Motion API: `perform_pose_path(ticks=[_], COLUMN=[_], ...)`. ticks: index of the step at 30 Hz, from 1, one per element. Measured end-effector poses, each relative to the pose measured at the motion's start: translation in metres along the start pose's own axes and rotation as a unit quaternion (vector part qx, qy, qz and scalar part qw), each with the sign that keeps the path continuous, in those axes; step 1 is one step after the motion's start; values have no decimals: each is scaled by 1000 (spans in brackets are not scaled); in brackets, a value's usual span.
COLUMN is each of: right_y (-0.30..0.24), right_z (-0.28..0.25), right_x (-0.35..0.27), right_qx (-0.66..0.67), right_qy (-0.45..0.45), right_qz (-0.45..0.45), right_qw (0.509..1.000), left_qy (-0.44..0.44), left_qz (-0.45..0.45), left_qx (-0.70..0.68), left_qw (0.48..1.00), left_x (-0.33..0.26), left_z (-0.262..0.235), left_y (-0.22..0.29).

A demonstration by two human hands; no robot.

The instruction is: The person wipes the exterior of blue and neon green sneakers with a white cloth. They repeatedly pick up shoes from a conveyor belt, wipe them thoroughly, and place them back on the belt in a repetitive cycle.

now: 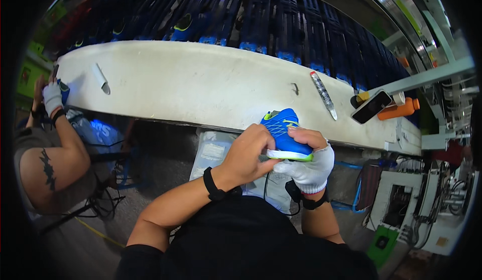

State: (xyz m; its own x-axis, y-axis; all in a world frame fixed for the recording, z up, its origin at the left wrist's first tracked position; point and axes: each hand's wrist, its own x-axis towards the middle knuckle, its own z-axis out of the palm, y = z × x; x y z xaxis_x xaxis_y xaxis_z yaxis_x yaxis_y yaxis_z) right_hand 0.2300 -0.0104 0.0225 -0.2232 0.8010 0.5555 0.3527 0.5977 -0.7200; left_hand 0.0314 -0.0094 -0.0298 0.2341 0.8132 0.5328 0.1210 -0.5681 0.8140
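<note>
A blue sports shoe (282, 134) with a white and lime sole edge and yellow-green details is held just off the front edge of the white bench, its sole edge toward me. My right hand (311, 162), in a white work glove with bare fingertips, wraps round the shoe's right side and underside. My bare left hand (246, 154) is closed at the left end of the sole edge, with thumb and fingers pinched together. A small greyish bit shows between them; what it is, I cannot make out.
On the white bench (191, 79) lie a marker-like pen (324, 95), a phone (371, 106), an orange bottle (399, 109) and a white tube-shaped piece (101, 79). Behind it runs a dark roller conveyor (226, 14) carrying shoes. A co-worker's gloved hand (51, 98) holds another shoe at far left.
</note>
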Motion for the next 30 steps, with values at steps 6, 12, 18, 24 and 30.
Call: perform_pose_path(ticks=[6, 12, 18, 24, 30], right_y=[11, 14, 10, 20, 30], right_z=[-1, -6, -4, 17, 37], right_x=[2, 12, 5, -3, 36], right_qx=[52, 29, 10, 178, 294], right_qy=[-28, -72, -52, 161, 155], right_qz=[-16, -98, -130, -2, 302], right_qw=[998, 992, 990, 971, 894], left_qy=[-4, -34, -53, -66, -68], left_qz=[61, 105, 90, 60, 190], left_qx=[-8, 17, 73, 297, 200], left_qw=[998, 994, 992, 951, 959], left_x=[1, 16, 8, 2, 53], left_z=[-2, -25, -37, -54, -98], left_y=[15, 0, -2, -6, 29])
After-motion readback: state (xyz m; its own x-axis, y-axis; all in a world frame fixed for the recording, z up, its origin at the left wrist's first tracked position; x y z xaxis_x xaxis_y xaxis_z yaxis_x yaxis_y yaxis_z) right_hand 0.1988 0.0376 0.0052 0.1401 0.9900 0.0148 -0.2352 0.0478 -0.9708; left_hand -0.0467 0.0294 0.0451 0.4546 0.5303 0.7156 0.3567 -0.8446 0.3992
